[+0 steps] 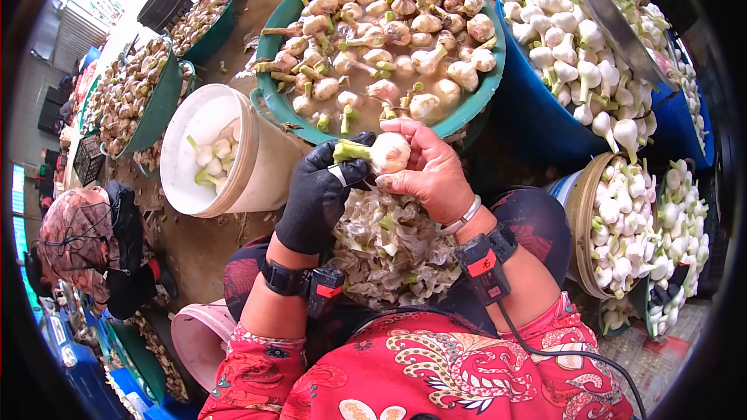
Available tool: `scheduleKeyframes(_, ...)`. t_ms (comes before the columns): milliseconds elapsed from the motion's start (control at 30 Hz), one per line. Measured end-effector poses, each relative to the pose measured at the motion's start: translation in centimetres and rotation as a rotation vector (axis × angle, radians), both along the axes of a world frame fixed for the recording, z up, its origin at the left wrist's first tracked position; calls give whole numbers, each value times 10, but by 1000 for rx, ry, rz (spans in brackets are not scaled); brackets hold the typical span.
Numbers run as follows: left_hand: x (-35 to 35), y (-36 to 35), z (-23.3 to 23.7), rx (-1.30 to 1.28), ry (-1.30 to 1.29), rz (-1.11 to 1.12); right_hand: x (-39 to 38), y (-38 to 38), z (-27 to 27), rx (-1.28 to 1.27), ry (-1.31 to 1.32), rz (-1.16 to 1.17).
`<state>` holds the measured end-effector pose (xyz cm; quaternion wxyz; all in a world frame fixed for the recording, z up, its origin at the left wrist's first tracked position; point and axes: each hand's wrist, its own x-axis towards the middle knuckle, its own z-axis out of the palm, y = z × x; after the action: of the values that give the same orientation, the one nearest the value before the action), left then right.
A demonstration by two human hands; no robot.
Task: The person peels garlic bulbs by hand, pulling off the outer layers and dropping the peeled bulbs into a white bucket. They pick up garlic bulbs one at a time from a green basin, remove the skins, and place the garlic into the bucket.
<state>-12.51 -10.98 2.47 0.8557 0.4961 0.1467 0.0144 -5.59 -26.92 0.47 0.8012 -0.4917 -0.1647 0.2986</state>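
Note:
A garlic bulb (pixel 391 152) with a short green stem is held between my two hands, close to the near rim of a green tub. My left hand (pixel 313 201), in a black glove, grips it by the stem, and a pale band shows across the fingers. Bare, my right hand (pixel 437 171) holds the bulb's round side between thumb and fingers. Below both hands, a heap of peeled garlic skins (pixel 397 253) lies between my knees. The green tub (pixel 266 101) beyond holds unpeeled garlic in murky water.
At left, a white bucket (pixel 247 152) leans tilted with a few clean bulbs inside. A blue barrel (pixel 517 85) of white garlic stands at right, near a fuller bucket (pixel 589 218). A person in a patterned hood (pixel 74 237) is at far left, among tubs of garlic.

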Motion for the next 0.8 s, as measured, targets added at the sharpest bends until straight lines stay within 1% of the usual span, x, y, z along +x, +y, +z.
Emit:
scheduleKeyframes(33, -1, 2, 2, 70, 16, -12, 0, 0, -1, 0, 0, 0)
scheduleKeyframes(67, -2, 5, 1, 71, 15, -12, 0, -1, -1, 26, 50, 14)
scheduleKeyframes(133, -4, 11, -5, 220, 1, -50, 1, 0, -3, 54, 100, 28)
scheduleKeyframes(167, -5, 14, -9, 221, 2, -51, 1, 1, -6, 94, 190, 45)
scheduleKeyframes(200, -6, 17, -12, 289, -14, -53, 1, 1, -7, 133, 280, 62)
scheduleKeyframes(233, -6, 19, -15, 355, -30, -54, 2, 0, -7, 132, 281, 62)
scheduleKeyframes(267, -7, 18, -16, 353, -29, -53, 5, -4, -7, 131, 404, 175)
scheduleKeyframes(333, -6, 17, -17, 592, -47, -49, 13, -8, -11, 110, 645, 383)
scheduleKeyframes(367, -6, 18, -16, 593, -44, -50, 10, -9, -11, 111, 648, 384)
scheduleKeyframes(433, -2, 18, -11, 771, -161, -57, 5, -11, -4, 197, 721, 566)
scheduleKeyframes(467, -1, 16, -9, 767, -162, -56, 2, -10, -6, 151, 694, 459)
scheduleKeyframes(500, -1, 14, -8, 505, -91, -45, 2, -7, -3, 164, 624, 305)
scheduleKeyframes(567, 0, 11, -3, -14, 47, -25, 12, -9, -7, 149, 475, 184)
scheduleKeyframes(600, 0, 9, 4, -87, 34, -62, 12, -10, 0, 133, 458, 136)
scheduleKeyframes(633, 1, 8, 4, -86, 32, -62, 11, -9, -2, 134, 456, 136)
scheduleKeyframes(700, 0, 3, 3, 121, -36, -56, 8, -5, -6, 73, 374, 102)
scheduleKeyframes(733, 0, -1, 1, 259, -41, -14, 7, -4, -4, 92, 441, 123)
scheduleKeyframes(767, 0, -1, -2, 257, -38, -13, 4, -2, -2, 90, 443, 123)
scheduleKeyframes(800, 0, 1, -4, 275, -41, -29, 0, 0, -1, -18, 297, 84)
